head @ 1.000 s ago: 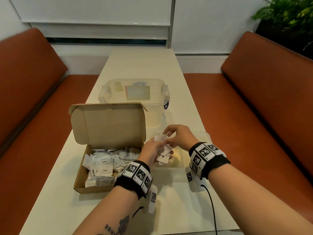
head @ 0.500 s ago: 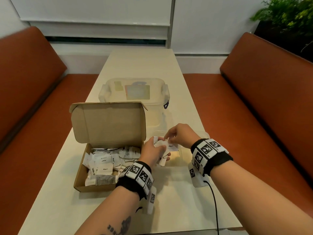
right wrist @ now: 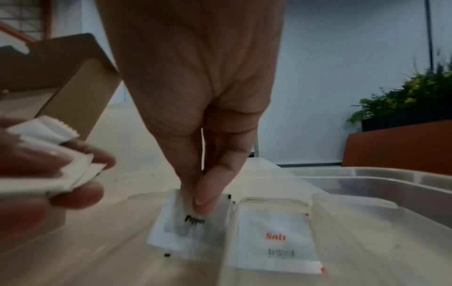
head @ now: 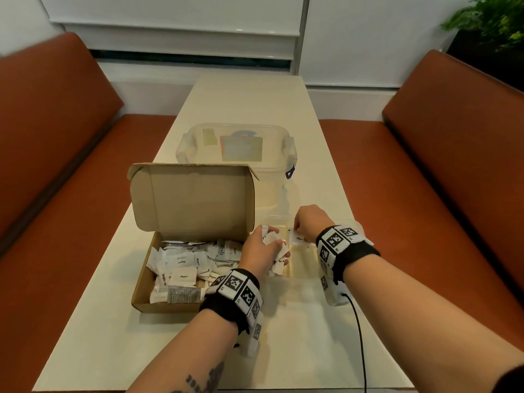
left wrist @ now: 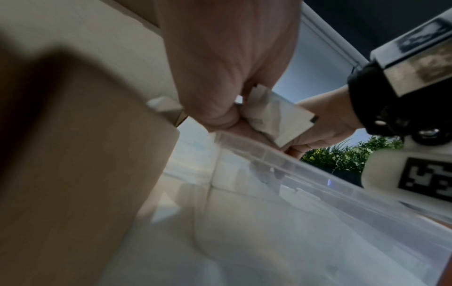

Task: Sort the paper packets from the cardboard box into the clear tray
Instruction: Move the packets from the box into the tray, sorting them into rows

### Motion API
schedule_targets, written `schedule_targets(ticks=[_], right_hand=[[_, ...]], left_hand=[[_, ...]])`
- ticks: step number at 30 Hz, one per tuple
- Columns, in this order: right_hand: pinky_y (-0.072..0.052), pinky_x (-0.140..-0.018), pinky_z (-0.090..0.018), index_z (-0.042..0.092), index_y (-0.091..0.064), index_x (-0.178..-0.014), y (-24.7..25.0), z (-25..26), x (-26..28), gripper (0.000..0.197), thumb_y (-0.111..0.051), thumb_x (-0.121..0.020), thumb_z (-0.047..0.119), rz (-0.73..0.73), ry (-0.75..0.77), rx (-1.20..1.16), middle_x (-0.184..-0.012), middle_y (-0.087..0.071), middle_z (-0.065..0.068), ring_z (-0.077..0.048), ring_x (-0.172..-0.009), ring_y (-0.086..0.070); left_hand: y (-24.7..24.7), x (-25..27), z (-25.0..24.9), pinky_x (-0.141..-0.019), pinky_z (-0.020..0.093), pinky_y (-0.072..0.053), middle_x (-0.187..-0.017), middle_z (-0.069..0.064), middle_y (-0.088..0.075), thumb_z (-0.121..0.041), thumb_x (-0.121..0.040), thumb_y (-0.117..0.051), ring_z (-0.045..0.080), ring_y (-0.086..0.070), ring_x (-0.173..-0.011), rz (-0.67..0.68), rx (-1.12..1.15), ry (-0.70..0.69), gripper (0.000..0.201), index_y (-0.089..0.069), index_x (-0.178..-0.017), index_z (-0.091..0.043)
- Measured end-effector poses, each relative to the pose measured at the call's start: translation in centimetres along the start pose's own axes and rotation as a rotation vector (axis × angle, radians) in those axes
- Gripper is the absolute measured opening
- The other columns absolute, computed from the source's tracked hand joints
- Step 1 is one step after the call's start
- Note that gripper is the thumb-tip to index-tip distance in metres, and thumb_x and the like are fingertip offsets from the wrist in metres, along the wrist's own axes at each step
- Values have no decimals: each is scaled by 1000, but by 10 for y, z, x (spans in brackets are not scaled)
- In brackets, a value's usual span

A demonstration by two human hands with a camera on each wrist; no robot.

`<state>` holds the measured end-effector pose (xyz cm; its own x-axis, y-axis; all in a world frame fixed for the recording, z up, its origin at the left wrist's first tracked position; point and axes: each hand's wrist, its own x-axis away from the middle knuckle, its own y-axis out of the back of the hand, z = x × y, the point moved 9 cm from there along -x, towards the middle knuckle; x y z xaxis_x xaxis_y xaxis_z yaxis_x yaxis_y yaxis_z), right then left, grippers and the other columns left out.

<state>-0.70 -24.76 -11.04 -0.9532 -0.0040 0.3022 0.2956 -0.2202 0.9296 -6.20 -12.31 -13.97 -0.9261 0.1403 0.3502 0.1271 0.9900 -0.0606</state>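
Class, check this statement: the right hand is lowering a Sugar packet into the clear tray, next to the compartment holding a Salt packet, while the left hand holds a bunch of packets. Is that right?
One detail is wrong. The packet pinched by the right hand reads Pepper, not Sugar; the right wrist view shows the print. The rest stands: it goes into the clear tray beside the Salt packet, and the left hand holds a bunch of packets.

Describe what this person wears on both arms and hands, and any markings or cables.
Both forearms are bare, with no sleeves or gloves. The left hand and right hand each have a black wristband carrying white blocks printed with black square-pattern tags. A thin black cable trails from the right wrist unit. A dark tattoo marks the left forearm.
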Motion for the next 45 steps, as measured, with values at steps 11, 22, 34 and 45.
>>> schedule_targets(ticks=[11,22,34,45], right_hand=[[-48,-80,-29,-1,-65,-104,-8,11,-11,22,-48,-91,3,21,36,162,-103,-65,-17,-30,-96,-62],[-48,-81,-27,-1,-65,-104,-11,3,-9,21,-50,-91,4,34,8,103,-108,-65,-17,-30,-100,-62],[-52,-85,-27,1,-70,-102,-7,5,-2,20,-55,-89,4,26,45,-72,-105,-68,-13,-25,-95,-65],[-47,-48,-13,10,-59,-107,-5,18,35,35,-76,-76,9,92,106,-530,-76,-60,-1,-6,-53,-57]], left_hand=[[0,-4,4,-75,51,-57,-81,13,-63,2,-90,-53,32,-66,-69,28,-9,33,19,-55,-98,-14],[-1,-7,6,-67,41,-59,-91,16,-60,3,-91,-52,24,-67,-63,37,-7,30,20,-54,-94,-17],[-2,-6,4,-70,42,-59,-87,12,-63,0,-92,-53,22,-69,-67,65,-24,15,19,-54,-97,-18],[3,-11,2,-75,37,-53,-96,18,-63,-21,-101,-37,29,-63,-82,-26,14,56,27,-62,-93,-15]])
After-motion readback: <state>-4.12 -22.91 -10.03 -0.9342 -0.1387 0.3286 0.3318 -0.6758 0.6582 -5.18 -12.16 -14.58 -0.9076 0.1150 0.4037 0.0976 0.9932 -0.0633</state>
